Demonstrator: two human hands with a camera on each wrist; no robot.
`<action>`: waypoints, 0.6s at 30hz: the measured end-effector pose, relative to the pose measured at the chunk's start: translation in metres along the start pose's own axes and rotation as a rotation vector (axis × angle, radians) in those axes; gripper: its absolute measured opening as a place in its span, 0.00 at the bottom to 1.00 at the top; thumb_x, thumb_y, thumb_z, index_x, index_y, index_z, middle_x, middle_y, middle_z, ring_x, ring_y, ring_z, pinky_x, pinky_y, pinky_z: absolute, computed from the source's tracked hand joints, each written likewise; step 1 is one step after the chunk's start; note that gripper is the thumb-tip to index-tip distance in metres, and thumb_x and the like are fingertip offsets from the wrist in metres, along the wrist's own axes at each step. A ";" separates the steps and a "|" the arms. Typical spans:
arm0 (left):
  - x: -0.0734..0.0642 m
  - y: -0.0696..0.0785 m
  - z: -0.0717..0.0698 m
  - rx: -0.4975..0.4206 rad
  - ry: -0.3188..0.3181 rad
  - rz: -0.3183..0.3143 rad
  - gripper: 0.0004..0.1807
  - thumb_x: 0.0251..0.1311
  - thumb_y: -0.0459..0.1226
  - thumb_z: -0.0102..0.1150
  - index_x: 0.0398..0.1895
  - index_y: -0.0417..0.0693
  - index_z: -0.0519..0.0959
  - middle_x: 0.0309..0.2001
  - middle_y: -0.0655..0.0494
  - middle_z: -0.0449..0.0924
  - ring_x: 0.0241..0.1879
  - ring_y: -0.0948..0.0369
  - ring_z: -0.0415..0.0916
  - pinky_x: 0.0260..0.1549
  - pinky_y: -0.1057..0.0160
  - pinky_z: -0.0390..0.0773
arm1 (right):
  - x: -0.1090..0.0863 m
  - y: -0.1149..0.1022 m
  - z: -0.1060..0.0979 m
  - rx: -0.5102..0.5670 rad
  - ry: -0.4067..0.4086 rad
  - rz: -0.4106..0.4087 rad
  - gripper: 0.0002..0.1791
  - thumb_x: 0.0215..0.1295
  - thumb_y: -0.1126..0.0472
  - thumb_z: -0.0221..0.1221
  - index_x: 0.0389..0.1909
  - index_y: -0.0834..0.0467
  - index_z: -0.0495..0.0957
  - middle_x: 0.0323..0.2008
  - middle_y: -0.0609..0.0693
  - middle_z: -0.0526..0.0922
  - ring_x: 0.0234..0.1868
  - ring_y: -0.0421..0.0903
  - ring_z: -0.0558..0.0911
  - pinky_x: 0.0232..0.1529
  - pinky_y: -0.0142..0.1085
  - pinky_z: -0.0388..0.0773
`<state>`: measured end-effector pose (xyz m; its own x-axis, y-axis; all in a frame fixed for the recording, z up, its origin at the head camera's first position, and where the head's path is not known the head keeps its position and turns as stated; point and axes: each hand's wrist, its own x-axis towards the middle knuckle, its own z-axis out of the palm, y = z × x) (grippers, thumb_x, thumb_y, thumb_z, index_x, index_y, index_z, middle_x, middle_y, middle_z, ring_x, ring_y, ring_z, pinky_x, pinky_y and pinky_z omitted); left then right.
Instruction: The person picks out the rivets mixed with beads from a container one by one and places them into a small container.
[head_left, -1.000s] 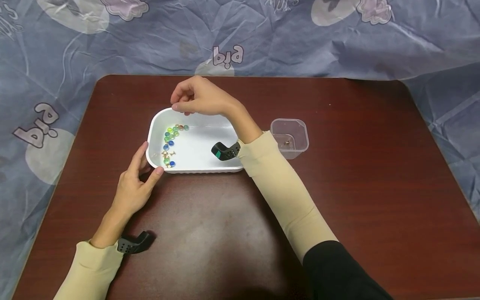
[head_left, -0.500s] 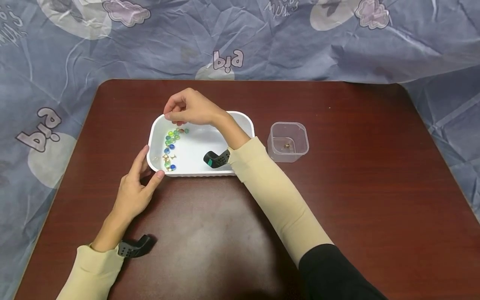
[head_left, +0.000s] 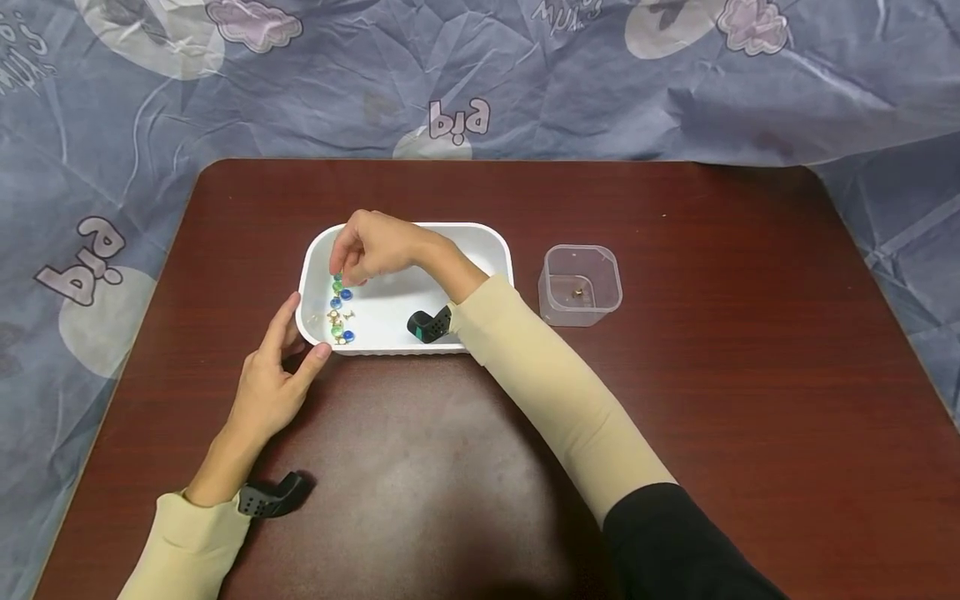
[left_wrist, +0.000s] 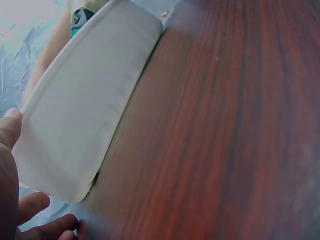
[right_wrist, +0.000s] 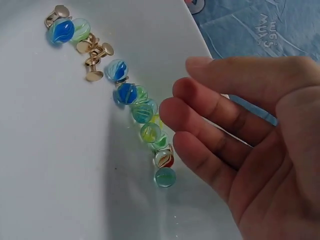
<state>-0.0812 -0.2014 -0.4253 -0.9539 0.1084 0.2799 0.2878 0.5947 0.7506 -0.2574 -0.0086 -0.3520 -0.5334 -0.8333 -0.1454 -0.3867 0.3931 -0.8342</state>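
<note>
The right hand is over the left half of a white tray, fingers bent loosely downward. In the right wrist view nothing shows between its thumb and fingertips. Just beside those fingers a line of glass marbles in blue, green, yellow and red lies on the tray floor. Several gold-coloured studs with flat heads lie among the marbles. The left hand holds the tray's near left corner, thumb on the front side and fingers at the left side. In the left wrist view the thumb touches the rim.
To the tray's right stands a clear plastic box with a small gold-coloured stud inside. Both stand on a dark red-brown wooden table. Blue printed cloth hangs behind its far edge.
The right hand has come from above the tray's far rim down and nearer, to the marbles, some of which it now covers in the head view. The left hand stays at the corner.
</note>
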 end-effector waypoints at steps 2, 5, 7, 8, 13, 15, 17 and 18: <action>0.000 0.000 0.000 0.001 0.003 -0.001 0.39 0.67 0.37 0.61 0.78 0.49 0.55 0.60 0.38 0.76 0.52 0.43 0.79 0.50 0.84 0.64 | 0.001 0.001 0.002 -0.005 -0.025 0.024 0.09 0.57 0.71 0.66 0.39 0.67 0.85 0.29 0.53 0.87 0.29 0.40 0.82 0.32 0.31 0.76; 0.000 0.000 0.000 0.003 0.006 -0.002 0.39 0.67 0.37 0.61 0.78 0.49 0.55 0.60 0.38 0.76 0.52 0.43 0.79 0.51 0.84 0.64 | 0.002 0.004 0.004 -0.004 -0.072 0.046 0.09 0.56 0.73 0.67 0.39 0.68 0.85 0.30 0.54 0.87 0.30 0.40 0.82 0.34 0.31 0.77; 0.000 0.001 0.000 0.002 0.005 -0.003 0.39 0.67 0.38 0.61 0.78 0.49 0.55 0.60 0.38 0.76 0.52 0.43 0.79 0.51 0.83 0.65 | 0.004 0.007 0.007 -0.005 -0.108 0.057 0.10 0.56 0.74 0.67 0.39 0.68 0.85 0.31 0.55 0.87 0.30 0.40 0.81 0.35 0.31 0.77; 0.000 0.001 0.000 0.002 0.002 -0.006 0.39 0.68 0.38 0.61 0.78 0.49 0.55 0.61 0.39 0.76 0.51 0.43 0.79 0.50 0.83 0.65 | 0.005 0.008 0.008 -0.002 -0.125 0.062 0.10 0.56 0.74 0.66 0.40 0.68 0.85 0.32 0.56 0.87 0.30 0.40 0.81 0.36 0.31 0.77; 0.000 0.002 0.000 0.007 -0.009 -0.013 0.39 0.68 0.40 0.60 0.78 0.49 0.54 0.62 0.40 0.75 0.50 0.43 0.79 0.50 0.83 0.64 | 0.007 0.010 0.012 -0.003 -0.172 0.066 0.11 0.55 0.76 0.67 0.40 0.67 0.85 0.32 0.56 0.87 0.31 0.40 0.81 0.35 0.31 0.77; 0.000 0.001 0.000 0.007 -0.007 -0.011 0.39 0.68 0.39 0.61 0.78 0.49 0.54 0.62 0.41 0.75 0.50 0.43 0.80 0.50 0.83 0.64 | 0.007 0.008 0.015 -0.017 -0.192 0.059 0.11 0.54 0.76 0.67 0.40 0.67 0.86 0.30 0.53 0.87 0.30 0.39 0.81 0.35 0.30 0.77; 0.000 0.001 0.000 0.004 -0.004 -0.006 0.39 0.68 0.39 0.61 0.78 0.48 0.54 0.62 0.40 0.75 0.50 0.43 0.80 0.50 0.84 0.64 | 0.008 0.007 0.017 -0.037 -0.207 0.060 0.11 0.54 0.75 0.66 0.40 0.65 0.86 0.27 0.50 0.86 0.29 0.38 0.81 0.35 0.30 0.76; 0.001 0.000 0.000 0.002 -0.003 -0.005 0.39 0.67 0.38 0.61 0.78 0.48 0.54 0.62 0.40 0.75 0.50 0.43 0.80 0.50 0.84 0.64 | 0.008 0.006 0.018 -0.046 -0.214 0.063 0.11 0.54 0.75 0.66 0.40 0.65 0.86 0.26 0.48 0.86 0.28 0.38 0.80 0.35 0.29 0.75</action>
<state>-0.0816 -0.2014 -0.4246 -0.9555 0.1081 0.2746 0.2833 0.5968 0.7507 -0.2506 -0.0197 -0.3678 -0.3877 -0.8679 -0.3105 -0.3944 0.4606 -0.7952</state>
